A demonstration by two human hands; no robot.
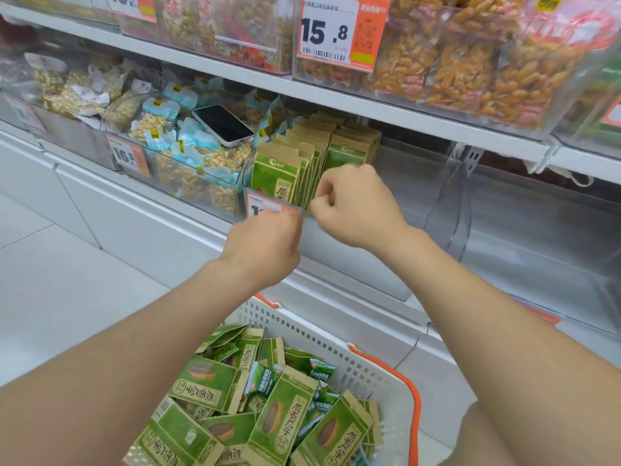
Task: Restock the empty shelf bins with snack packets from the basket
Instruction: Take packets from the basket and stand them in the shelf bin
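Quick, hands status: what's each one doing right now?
Left hand: at the front of the clear bin, fingers hidden; cannot tell.
Right hand: fingers curled, seemingly pinching the bin's front rim; no packet in it.

This is a shop, a snack aisle. White shelves (386,107) carry clear bins (215,193) heaped with bagged nuts (151,124) and rows of green snack packets (277,174). Printed price tags (339,31) with barcodes and large figures, 15.8 on one, hang on the bin fronts. A white shopping basket (366,364) with orange handles (411,391) holds more green packets.
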